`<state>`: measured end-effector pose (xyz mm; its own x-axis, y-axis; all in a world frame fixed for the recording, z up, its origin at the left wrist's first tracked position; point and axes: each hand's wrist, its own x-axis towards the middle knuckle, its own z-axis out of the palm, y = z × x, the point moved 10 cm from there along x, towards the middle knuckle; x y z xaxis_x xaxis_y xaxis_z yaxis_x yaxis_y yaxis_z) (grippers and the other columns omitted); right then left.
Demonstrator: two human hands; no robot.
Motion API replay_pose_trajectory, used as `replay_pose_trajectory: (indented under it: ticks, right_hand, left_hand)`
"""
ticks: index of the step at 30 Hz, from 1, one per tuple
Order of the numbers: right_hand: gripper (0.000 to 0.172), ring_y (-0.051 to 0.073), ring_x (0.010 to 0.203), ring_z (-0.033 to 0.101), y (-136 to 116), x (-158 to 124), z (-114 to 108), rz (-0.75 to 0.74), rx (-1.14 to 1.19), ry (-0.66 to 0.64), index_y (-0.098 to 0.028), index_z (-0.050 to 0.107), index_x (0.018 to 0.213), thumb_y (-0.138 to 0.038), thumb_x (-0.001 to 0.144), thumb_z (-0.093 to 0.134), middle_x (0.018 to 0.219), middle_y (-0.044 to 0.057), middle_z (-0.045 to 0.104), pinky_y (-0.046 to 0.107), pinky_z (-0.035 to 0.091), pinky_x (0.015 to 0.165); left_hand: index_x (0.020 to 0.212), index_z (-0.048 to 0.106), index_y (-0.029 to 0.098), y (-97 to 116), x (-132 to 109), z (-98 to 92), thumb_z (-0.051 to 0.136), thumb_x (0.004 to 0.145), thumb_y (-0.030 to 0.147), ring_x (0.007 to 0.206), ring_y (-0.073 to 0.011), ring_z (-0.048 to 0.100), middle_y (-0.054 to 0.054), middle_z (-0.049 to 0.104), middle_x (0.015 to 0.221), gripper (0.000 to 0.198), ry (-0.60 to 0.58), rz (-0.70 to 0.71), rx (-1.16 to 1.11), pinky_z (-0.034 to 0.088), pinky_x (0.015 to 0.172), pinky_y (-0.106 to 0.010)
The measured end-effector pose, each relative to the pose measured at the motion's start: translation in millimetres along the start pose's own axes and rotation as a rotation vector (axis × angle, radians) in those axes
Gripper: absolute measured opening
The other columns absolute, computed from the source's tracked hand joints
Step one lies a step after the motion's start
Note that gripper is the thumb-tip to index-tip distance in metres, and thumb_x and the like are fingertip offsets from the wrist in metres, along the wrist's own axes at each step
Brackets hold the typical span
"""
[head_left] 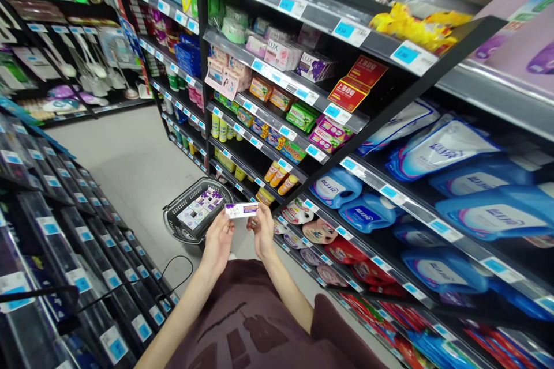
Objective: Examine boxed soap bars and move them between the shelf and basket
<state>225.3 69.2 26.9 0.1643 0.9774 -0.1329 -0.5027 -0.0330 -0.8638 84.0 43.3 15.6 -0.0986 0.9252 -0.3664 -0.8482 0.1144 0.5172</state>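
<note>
Between both hands I hold a white and purple LUX soap box [241,210], its long side facing up at me. My left hand [220,239] grips its left end, and my right hand [262,230] has the right end between thumb and fingers. Just beyond and left of the box, a dark grey shopping basket [171,220] stands on the floor. Several similar white and purple boxes [199,209] lie side by side in it.
Shelves of soap [281,55] rise ahead, with blue detergent bottles [445,271] on the right rack. Another rack with price tags [84,233] runs close along my left. Pale floor [125,144] lies between them. A black cable loop [179,258] hangs near the left rack.
</note>
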Motion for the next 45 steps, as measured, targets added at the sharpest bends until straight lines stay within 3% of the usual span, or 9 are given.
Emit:
replay_pose_trajectory:
  ticks: [12, 19, 27, 32, 38, 45]
  right_hand:
    - [0.031, 0.008, 0.059, 0.051, 1.6, 2.7, -1.2, -0.004, -0.003, 0.005, -0.024, 0.057, 0.108, -0.042, 0.085, 0.067, 0.087, -0.002, 0.061, 0.02, 0.041, 0.051]
    - [0.041, 0.008, 0.061, 0.052, -4.8, 0.9, 2.4, -0.036, -0.038, -0.022, -0.025, 0.057, 0.111, -0.041, 0.078, 0.074, 0.102, 0.001, 0.059, 0.02, 0.042, 0.051]
    - [0.055, 0.011, 0.07, 0.057, -12.7, -4.1, 14.8, -0.133, -0.059, -0.18, -0.028, 0.055, 0.124, -0.032, 0.074, 0.078, 0.124, 0.007, 0.057, 0.022, 0.043, 0.051]
    - [0.062, 0.011, 0.072, 0.058, -14.2, -3.9, 18.6, -0.162, -0.09, -0.23, -0.028, 0.054, 0.129, -0.03, 0.073, 0.08, 0.128, 0.009, 0.056, 0.023, 0.047, 0.055]
    - [0.07, 0.01, 0.065, 0.056, -28.6, -10.5, 17.7, -0.309, -0.283, -0.164, -0.029, 0.056, 0.124, -0.021, 0.062, 0.087, 0.124, 0.007, 0.057, 0.025, 0.046, 0.055]
    - [0.057, 0.009, 0.06, 0.058, -42.2, -25.8, 23.7, -0.587, -0.537, -0.13, -0.024, 0.061, 0.122, -0.024, 0.07, 0.084, 0.123, 0.011, 0.054, 0.027, 0.049, 0.05]
  left_hand:
    - [0.096, 0.073, 0.02, 0.5, 0.1, 1.9, 0.079, 0.077, 0.025, 0.076, -0.0088, 0.059, 0.0, 0.07, 0.1, 0.021, -0.03, 0.009, 0.012, 0.047, 0.073, -0.022]
    - [0.103, 0.071, 0.022, 0.5, 1.0, -0.9, 0.078, 0.077, 0.026, 0.076, -0.0094, 0.059, 0.001, 0.07, 0.096, 0.028, -0.032, -0.007, -0.05, 0.046, 0.072, -0.024]
    - [0.123, 0.065, 0.03, 18.5, -3.6, 8.8, 0.063, 0.087, 0.026, 0.109, -0.0154, 0.06, -0.002, 0.066, 0.127, 0.036, -0.088, 0.091, -0.094, 0.048, 0.088, -0.027]
    - [0.125, 0.063, 0.031, 25.0, -6.3, 16.8, 0.064, 0.088, 0.031, 0.12, -0.0177, 0.057, -0.002, 0.062, 0.136, 0.037, -0.142, 0.136, -0.104, 0.044, 0.1, -0.031]
    - [0.102, 0.07, 0.025, 19.6, -2.6, 12.8, 0.071, 0.085, 0.028, 0.105, -0.0163, 0.063, -0.003, 0.071, 0.11, 0.017, -0.105, 0.147, -0.069, 0.047, 0.094, -0.029]
    - [0.107, 0.069, 0.025, 21.5, -7.2, 13.2, 0.071, 0.085, 0.036, 0.102, -0.0167, 0.064, -0.003, 0.07, 0.116, 0.025, -0.054, 0.213, 0.116, 0.048, 0.087, -0.028]
